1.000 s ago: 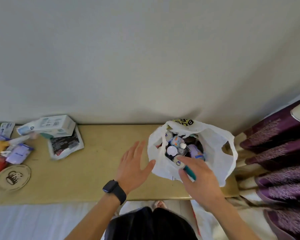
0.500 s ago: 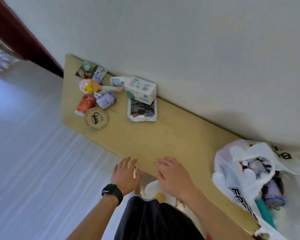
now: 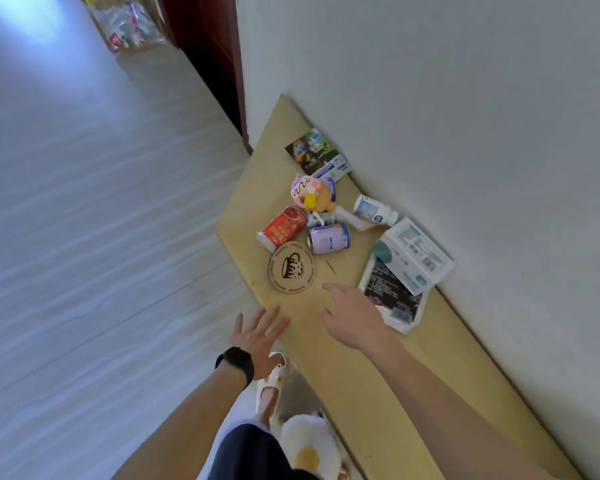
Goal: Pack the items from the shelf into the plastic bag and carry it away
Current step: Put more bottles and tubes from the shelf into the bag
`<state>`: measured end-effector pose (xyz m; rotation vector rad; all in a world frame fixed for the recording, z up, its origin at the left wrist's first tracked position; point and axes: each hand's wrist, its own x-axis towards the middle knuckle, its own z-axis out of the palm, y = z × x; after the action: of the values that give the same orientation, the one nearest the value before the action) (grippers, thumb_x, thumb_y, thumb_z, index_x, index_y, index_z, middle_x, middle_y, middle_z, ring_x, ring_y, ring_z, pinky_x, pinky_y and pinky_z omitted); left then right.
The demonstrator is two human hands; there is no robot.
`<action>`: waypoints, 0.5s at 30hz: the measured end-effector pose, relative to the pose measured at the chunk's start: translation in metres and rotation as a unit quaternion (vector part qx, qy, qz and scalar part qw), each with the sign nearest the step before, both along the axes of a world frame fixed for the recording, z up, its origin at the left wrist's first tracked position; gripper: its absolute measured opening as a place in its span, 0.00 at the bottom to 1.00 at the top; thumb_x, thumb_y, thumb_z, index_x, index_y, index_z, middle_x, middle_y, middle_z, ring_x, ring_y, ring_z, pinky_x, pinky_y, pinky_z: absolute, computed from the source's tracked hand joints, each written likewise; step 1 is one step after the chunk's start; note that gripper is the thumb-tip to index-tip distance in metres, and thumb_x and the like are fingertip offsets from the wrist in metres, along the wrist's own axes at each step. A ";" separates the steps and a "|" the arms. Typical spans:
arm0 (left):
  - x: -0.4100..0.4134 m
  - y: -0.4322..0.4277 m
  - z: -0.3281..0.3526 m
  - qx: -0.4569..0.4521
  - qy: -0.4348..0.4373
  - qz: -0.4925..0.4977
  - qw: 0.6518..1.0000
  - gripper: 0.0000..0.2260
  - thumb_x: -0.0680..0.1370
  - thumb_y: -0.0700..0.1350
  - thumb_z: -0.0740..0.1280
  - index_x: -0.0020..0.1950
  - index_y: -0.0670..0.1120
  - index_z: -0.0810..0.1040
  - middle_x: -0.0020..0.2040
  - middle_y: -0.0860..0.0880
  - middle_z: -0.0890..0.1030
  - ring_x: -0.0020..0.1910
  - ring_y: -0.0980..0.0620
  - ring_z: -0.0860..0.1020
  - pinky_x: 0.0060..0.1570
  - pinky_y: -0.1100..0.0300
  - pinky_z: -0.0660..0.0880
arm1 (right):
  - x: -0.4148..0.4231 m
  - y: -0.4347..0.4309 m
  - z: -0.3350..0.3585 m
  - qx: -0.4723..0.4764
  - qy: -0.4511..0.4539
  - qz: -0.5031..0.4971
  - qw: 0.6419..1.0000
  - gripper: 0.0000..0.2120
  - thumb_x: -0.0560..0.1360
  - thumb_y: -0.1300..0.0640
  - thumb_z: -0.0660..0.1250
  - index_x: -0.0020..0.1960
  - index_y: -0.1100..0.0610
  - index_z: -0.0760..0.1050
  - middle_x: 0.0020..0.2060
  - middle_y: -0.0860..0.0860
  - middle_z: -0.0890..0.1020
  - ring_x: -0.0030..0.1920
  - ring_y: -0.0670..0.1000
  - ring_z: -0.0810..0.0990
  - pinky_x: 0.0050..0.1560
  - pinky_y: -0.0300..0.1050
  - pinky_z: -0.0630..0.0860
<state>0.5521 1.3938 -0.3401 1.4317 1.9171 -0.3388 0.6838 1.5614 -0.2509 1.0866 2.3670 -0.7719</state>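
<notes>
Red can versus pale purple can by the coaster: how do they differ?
The red can is red with pale print; the purple can is lavender with a white patch. The red can looks longer than the purple can. The red can lies nearer the front edge of the shelf, the purple can nearer the wall. Both lie on their sides, untouched.

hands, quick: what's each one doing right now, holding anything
Left hand: open, fingers spread, holding nothing, at the shelf's front edge.
Right hand: open, holding nothing, over the shelf near the round coaster.
</notes>
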 end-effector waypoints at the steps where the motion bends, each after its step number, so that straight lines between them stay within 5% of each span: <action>1: -0.003 -0.003 -0.005 0.005 -0.004 -0.003 1.000 0.33 0.80 0.62 0.53 0.79 0.60 0.37 0.77 0.54 0.31 0.79 0.46 0.40 0.74 0.36 0.41 | -0.016 0.006 -0.007 0.004 -0.002 0.010 1.000 0.26 0.79 0.49 0.60 0.75 0.54 0.63 0.71 0.54 0.70 0.70 0.56 0.67 0.68 0.54 0.69; 5: -0.001 -0.009 -0.013 0.025 -0.028 0.006 0.999 0.36 0.80 0.60 0.55 0.78 0.58 0.34 0.73 0.54 0.26 0.78 0.45 0.37 0.73 0.37 0.38 | -0.070 0.022 -0.026 0.009 -0.003 0.031 0.999 0.30 0.77 0.49 0.63 0.76 0.55 0.58 0.71 0.56 0.67 0.69 0.58 0.69 0.66 0.54 0.70; 9: -0.001 -0.009 -0.015 0.027 -0.026 0.016 0.999 0.36 0.81 0.59 0.56 0.78 0.58 0.33 0.76 0.53 0.27 0.78 0.46 0.35 0.72 0.38 0.35 | -0.112 0.035 -0.045 0.019 -0.039 0.016 0.999 0.45 0.74 0.42 0.67 0.79 0.53 0.44 0.59 0.57 0.79 0.53 0.59 0.81 0.40 0.48 0.74; 12: -0.001 -0.008 -0.015 0.019 -0.019 0.009 1.000 0.36 0.81 0.58 0.56 0.78 0.57 0.33 0.76 0.52 0.28 0.78 0.45 0.35 0.71 0.39 0.33 | -0.127 0.041 -0.062 0.023 -0.090 -0.002 0.996 0.54 0.67 0.35 0.70 0.79 0.54 0.41 0.56 0.56 0.81 0.52 0.59 0.82 0.39 0.46 0.73; 15: 0.000 -0.008 -0.016 0.015 -0.006 0.000 1.000 0.36 0.81 0.59 0.55 0.78 0.57 0.32 0.76 0.52 0.28 0.78 0.44 0.35 0.70 0.38 0.31 | -0.127 0.041 -0.067 0.041 -0.085 0.014 0.995 0.35 0.73 0.43 0.69 0.72 0.55 0.58 0.51 0.56 0.81 0.51 0.60 0.81 0.39 0.48 0.72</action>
<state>0.5525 1.3859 -0.3562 1.4503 1.9195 -0.3010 0.5571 1.6027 -0.3176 1.1029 2.2820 -0.5525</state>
